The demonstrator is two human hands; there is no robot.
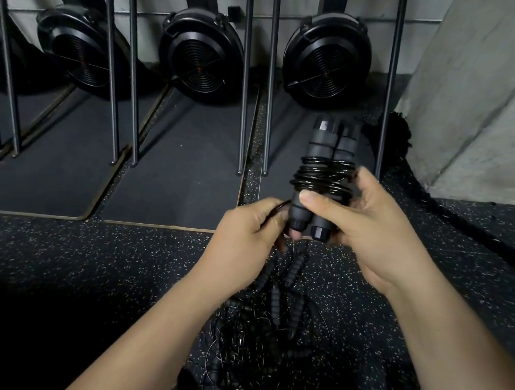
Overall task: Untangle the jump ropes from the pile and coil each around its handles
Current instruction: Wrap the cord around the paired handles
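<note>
Gripping the handles (323, 138) in our right hand (369, 230), pointing away from us, we pinch the loose rope (281, 204) in our left hand (244, 239), just beside their near end.

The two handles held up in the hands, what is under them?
Below the handles, a tangled pile of black jump ropes lies on the speckled floor. The left hand, gripping the cord, covers part of it, so the rope count cannot be told.
</note>
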